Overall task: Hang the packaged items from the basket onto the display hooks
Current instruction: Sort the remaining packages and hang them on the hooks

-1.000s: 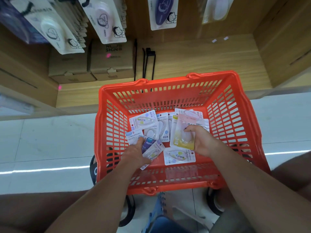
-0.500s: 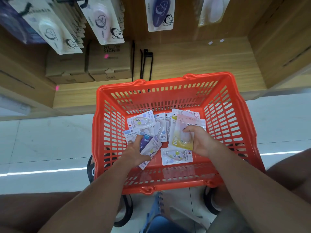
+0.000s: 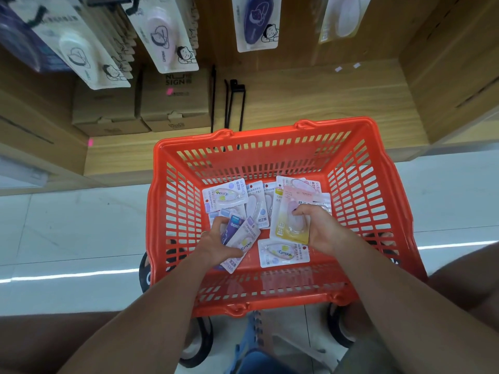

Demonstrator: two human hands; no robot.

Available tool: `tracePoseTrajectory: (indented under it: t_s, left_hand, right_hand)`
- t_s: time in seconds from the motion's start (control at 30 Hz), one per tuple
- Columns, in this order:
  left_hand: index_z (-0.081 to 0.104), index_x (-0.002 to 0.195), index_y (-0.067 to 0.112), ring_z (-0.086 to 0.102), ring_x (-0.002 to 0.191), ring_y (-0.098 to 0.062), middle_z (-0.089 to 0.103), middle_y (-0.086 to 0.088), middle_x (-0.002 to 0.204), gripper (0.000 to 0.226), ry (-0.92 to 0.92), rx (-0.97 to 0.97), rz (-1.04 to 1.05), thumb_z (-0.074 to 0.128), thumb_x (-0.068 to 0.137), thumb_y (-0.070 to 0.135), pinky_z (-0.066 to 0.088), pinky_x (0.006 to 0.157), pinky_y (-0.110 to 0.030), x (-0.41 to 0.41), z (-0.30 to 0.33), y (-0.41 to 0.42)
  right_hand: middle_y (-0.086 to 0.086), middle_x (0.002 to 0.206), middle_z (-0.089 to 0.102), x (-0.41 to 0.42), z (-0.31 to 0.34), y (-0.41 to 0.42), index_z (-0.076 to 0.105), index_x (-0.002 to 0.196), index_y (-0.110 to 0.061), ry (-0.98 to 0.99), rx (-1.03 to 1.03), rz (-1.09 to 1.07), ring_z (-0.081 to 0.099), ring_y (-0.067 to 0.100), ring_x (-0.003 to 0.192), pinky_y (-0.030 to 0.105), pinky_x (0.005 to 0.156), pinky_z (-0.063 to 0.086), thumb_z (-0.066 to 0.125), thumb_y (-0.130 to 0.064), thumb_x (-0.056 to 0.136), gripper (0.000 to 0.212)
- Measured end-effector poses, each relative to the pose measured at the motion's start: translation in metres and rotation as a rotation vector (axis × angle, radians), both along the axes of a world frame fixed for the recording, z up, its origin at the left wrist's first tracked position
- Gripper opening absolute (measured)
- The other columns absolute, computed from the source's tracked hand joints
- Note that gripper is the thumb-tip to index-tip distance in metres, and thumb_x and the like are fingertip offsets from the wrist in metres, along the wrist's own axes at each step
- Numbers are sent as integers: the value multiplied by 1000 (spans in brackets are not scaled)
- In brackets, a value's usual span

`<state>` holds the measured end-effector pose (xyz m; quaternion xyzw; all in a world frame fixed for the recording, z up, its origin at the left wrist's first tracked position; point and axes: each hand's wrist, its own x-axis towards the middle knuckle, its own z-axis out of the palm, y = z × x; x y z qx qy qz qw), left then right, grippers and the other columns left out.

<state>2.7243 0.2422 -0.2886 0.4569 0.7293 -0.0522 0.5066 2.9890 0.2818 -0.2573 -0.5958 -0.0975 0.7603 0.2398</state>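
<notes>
We note both hands inside the basket (image 3: 378, 201): left hand (image 3: 218, 245) grips purple packs (image 3: 239, 240), right hand (image 3: 321, 229) grips a yellow pack (image 3: 287, 225). Risk: fanned left packs slipping when lifted.

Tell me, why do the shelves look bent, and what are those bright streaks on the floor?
Head view: the wide-angle lens bows the wooden shelf and orange basket edges; the white floor tiles mirror overhead lights as glare streaks; the hanging packages at the top look stretched and slightly soft.
</notes>
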Motion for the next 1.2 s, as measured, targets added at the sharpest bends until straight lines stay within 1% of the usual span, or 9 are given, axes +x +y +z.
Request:
tracePoseTrajectory:
  t_s: [0.07, 0.33, 0.47, 0.6, 0.73, 0.83, 0.9, 1.03, 1.2]
  left_hand:
    - [31, 115, 59, 71, 97, -24, 63, -6, 119, 87, 10, -4, 23, 90, 52, 46, 64, 74, -37, -2, -2, 2]
    - [45, 128, 32, 70, 81, -8, 69, 4, 110, 70, -122, 49, 93, 92, 77, 19, 57, 62, -26, 7, 18, 6]
    - [50, 127, 35, 77, 90, -19, 74, 1, 114, 76, -197, 34, 130, 93, 65, 34, 64, 85, -47, 7, 32, 12]
    - [50, 131, 32, 78, 93, -18, 76, 1, 113, 64, -324, 20, 97, 87, 80, 22, 62, 89, -42, 8, 63, 28]
    - [53, 129, 38, 78, 99, -23, 77, 2, 115, 56, -427, 4, -2, 82, 82, 23, 60, 96, -52, 13, 111, 46]
    - [52, 129, 37, 78, 99, -20, 75, -1, 118, 50, -494, 35, -71, 78, 91, 17, 61, 94, -52, 20, 151, 56]
    - [49, 131, 39, 77, 97, -12, 72, 3, 121, 54, -519, 96, -90, 79, 91, 20, 62, 93, -49, 25, 178, 64]
    - [51, 133, 29, 76, 105, -32, 74, -8, 121, 57, -609, 240, 23, 81, 87, 14, 57, 92, -62, 38, 222, 80]
    - [53, 120, 33, 75, 98, -37, 73, -8, 115, 58, -689, 381, 108, 83, 71, 30, 63, 82, -60, 55, 255, 91]
  right_hand:
    - [12, 114, 68, 1, 1, 1, 61, 138, -11, 2, -2, -16, 67, 33, 102, 58, 111, 47, 52, -9, 95, 44]
    - [10, 104, 71, 0, 12, 0, 62, 133, -12, 34, 14, -23, 70, 30, 91, 57, 104, 51, 50, -7, 97, 39]
    - [8, 97, 74, 0, 26, 0, 64, 131, -11, 60, 33, -19, 72, 27, 84, 47, 89, 57, 48, -7, 97, 37]
    - [12, 103, 74, 3, 49, 6, 63, 131, -9, 144, 74, -43, 74, 31, 83, 49, 80, 62, 49, -8, 97, 37]
    - [12, 114, 73, 11, 82, 8, 62, 135, -10, 221, 144, -56, 73, 33, 91, 46, 77, 59, 51, -12, 98, 40]
    - [13, 117, 72, 17, 106, 12, 62, 138, -9, 225, 232, -35, 69, 34, 98, 50, 88, 53, 56, -13, 93, 46]
    - [11, 113, 72, 20, 125, 17, 65, 135, -9, 216, 294, -24, 70, 29, 94, 44, 86, 56, 56, -12, 93, 43]
    - [10, 103, 71, 20, 162, 26, 69, 122, -10, 178, 444, -26, 69, 24, 83, 36, 70, 58, 52, -6, 95, 33]
    - [27, 128, 67, 17, 198, 32, 62, 135, -1, 155, 587, -61, 66, 41, 109, 47, 81, 60, 57, -10, 90, 46]
